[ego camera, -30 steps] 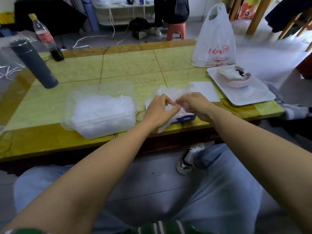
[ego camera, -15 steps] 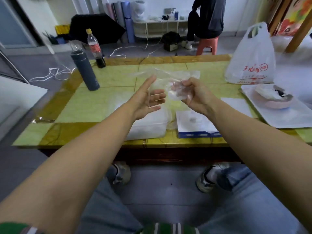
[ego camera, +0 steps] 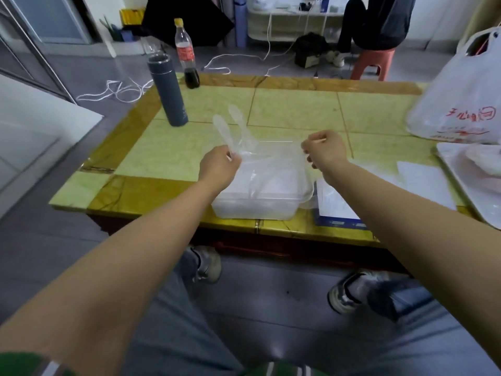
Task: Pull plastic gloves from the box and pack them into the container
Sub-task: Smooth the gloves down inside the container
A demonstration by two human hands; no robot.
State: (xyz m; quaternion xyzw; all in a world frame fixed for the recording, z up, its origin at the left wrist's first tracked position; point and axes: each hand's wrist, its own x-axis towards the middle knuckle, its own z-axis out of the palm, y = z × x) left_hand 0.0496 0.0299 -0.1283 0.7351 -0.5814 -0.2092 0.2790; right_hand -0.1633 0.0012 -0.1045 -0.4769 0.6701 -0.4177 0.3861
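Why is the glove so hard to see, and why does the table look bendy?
Head view: the plastic glove, stretched between the left hand and right hand, is see-through, so the table and container show through it; only its pale tips stand out. Head view again: the wide lens bows the table's straight edges.

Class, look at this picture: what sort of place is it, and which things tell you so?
Probably a home or small workroom: a low green-and-yellow tiled table, a pink plastic stool and loose white cables on the grey floor.
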